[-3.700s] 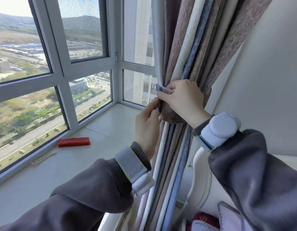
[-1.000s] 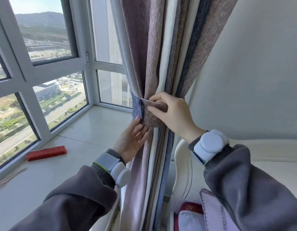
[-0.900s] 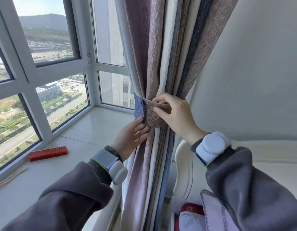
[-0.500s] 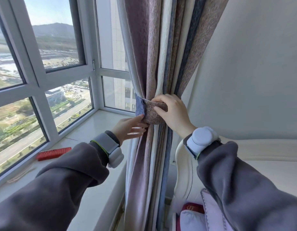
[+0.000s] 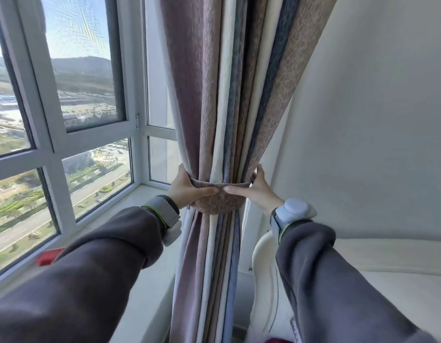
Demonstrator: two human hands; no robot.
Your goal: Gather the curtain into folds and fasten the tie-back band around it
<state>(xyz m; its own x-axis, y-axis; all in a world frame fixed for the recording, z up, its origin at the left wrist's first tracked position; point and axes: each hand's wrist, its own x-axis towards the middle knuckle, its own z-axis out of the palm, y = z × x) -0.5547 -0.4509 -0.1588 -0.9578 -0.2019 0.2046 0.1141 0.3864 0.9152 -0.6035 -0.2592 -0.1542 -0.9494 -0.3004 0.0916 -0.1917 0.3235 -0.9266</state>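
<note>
Band (image 5: 218, 198) now wraps fully round the gathered curtain (image 5: 221, 95) at mid-height; half a second ago I was pressing its ends together at the front. Left hand (image 5: 187, 188) and right hand (image 5: 257, 191) now clamp the band's sides, thumbs across it. Looks fastened; only straightening left.

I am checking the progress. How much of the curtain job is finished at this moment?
Done: the curtain is gathered into folds and the tie-back band circles it. In hand: the left hand and right hand grip the band's two sides. Left: the fastening is out of sight, so I cannot confirm it; then let go.
</note>
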